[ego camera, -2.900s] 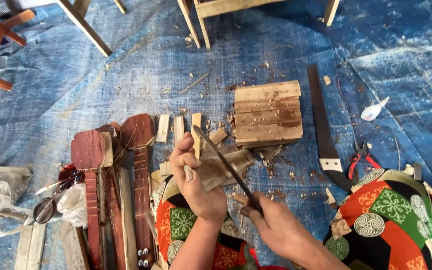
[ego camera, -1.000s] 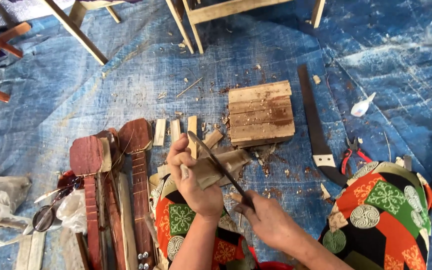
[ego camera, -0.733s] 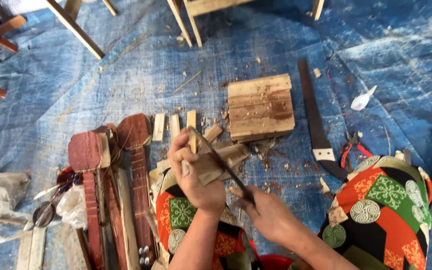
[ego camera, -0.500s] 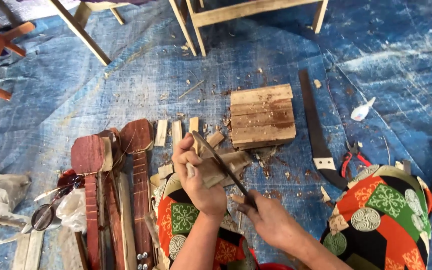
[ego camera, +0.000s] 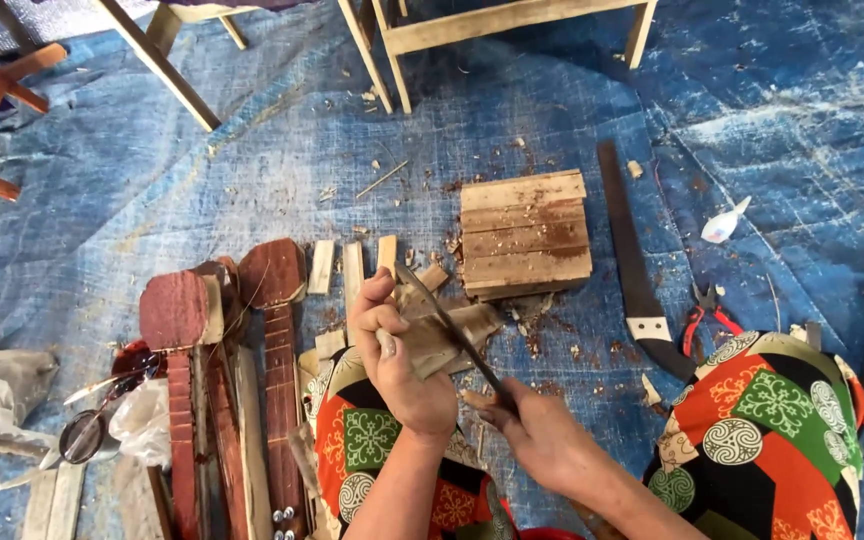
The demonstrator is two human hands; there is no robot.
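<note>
- Down on the blue tarp (ego camera: 132, 200), the left hand (ego camera: 397, 365) is clenched round a pale piece of wood (ego camera: 442, 335), braced above the patterned knee so it cannot slip.
- Right hand (ego camera: 537, 440) is wrapped tight on the handle of a long thin blade (ego camera: 452, 330); it could be a knife or a file, hard to say from this angle. The blade lies slantwise across the wood's upper face, tip away from the body.
- Left thumb sits clear on the near side of the blade, a sensible spot for steering the piece.
- Just beyond the hands stands a block of stacked boards (ego camera: 524, 235), with chips and shavings scattered around it.
- To the right, a handsaw (ego camera: 632, 265) lies flat, handle toward the person, and red-handled pliers (ego camera: 702, 315) rest just beside it, both within reach.
- On the left, two reddish instrument necks with rounded heads (ego camera: 272, 330) lie side by side, parked out of the way.
- Small cut sticks (ego camera: 354, 275) are lined up between those necks and the block.
</note>
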